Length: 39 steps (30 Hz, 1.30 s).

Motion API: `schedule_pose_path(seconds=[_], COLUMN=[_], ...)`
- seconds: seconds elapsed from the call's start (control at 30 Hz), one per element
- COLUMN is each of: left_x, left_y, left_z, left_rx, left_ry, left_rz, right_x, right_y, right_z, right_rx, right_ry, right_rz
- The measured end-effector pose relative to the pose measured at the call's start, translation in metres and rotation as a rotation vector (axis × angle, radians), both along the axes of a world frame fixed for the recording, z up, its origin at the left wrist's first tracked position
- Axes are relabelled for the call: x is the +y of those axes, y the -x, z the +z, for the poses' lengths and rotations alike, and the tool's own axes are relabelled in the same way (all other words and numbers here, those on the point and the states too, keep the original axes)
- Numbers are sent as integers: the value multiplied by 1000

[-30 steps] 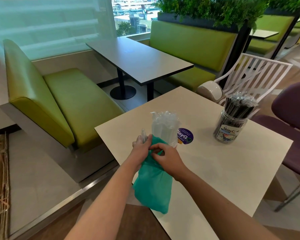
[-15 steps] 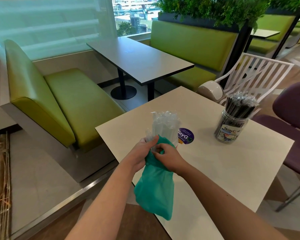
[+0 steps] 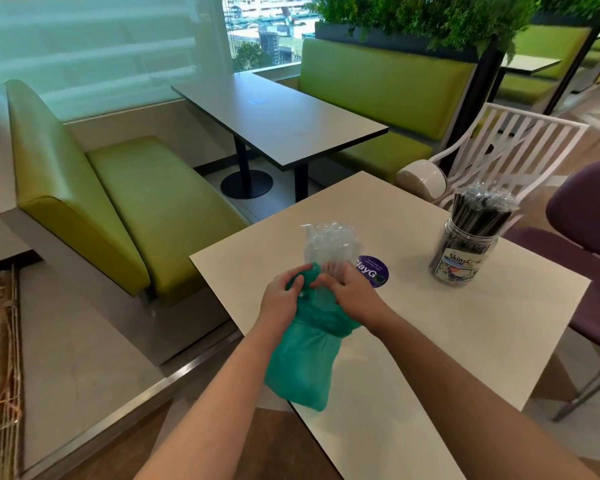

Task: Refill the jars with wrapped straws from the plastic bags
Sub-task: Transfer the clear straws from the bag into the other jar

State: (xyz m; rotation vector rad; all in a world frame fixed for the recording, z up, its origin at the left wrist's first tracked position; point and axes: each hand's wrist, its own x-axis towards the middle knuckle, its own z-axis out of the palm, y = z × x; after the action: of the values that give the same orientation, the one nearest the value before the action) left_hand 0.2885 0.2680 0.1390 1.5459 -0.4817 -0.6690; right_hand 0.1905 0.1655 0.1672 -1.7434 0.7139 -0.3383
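Your left hand (image 3: 280, 299) is at the mouth of the green bag (image 3: 302, 365), and its fingers (image 3: 291, 277) are curled into the gathered plastic there, so they hold the bag. The bag lies at the near-left edge of the counter (image 3: 465, 341), and its lower part hangs over that edge toward you.

Out of the bag mouth comes a bundle of clear wrapped straws (image 3: 329, 247), standing almost upright between your two hands. The bottom of the bundle is hidden inside the bag and behind your hands.

Your right hand (image 3: 352, 292) is just beside the left one, and its fingers are bent around the base of the bundle and the bag rim. I cannot tell if they pinch only the straws or also the plastic.

Behind this hand a purple sticker (image 3: 374, 271) is on the counter. Farther right, well apart from your hands, stands the jar (image 3: 463, 252). It holds dark straws (image 3: 482, 216) that spread out above its rim, and it looks quite full already.

I judge that the step in hand is freeing the straws from the bag. The next move needs the left hand to keep the bag down while the right hand takes a firm grip on the bundle, draws it out, and carries it to a jar with room for it.
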Motion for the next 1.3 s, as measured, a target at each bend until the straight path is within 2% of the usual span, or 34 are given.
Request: schedule_pose_path(seconds=[0.07, 0.13, 0.27, 0.37, 0.47, 0.67, 0.97, 1.3], left_x=[-6, -11, -12, -13, -17, -26, -33, -33], left_y=[-4, -9, -13, -14, -10, -16, -24, -24], left_z=[-2, -4, -5, -1, 2, 3, 0, 2], left_rx=[-223, -341, -447, -490, -531, -498, -453, -504], left_ry=[-123, -204, -436, -655, -782, -818, -792, -827], left_rz=[6, 11, -10, -45, -40, -54, -108, -95], right_x=[-5, -10, -19, -24, -29, -33, -24, -27], right_y=[1, 1, 2, 2, 2, -1, -7, -28], right_z=[5, 12, 34, 55, 72, 82, 71, 39], right_rx=[-13, -21, -75, -123, -162, -199, -219, 4], right_ry=[6, 13, 175, 197, 277, 460, 506, 564], right_rz=[13, 1, -51, -85, -112, -160, -275, -176])
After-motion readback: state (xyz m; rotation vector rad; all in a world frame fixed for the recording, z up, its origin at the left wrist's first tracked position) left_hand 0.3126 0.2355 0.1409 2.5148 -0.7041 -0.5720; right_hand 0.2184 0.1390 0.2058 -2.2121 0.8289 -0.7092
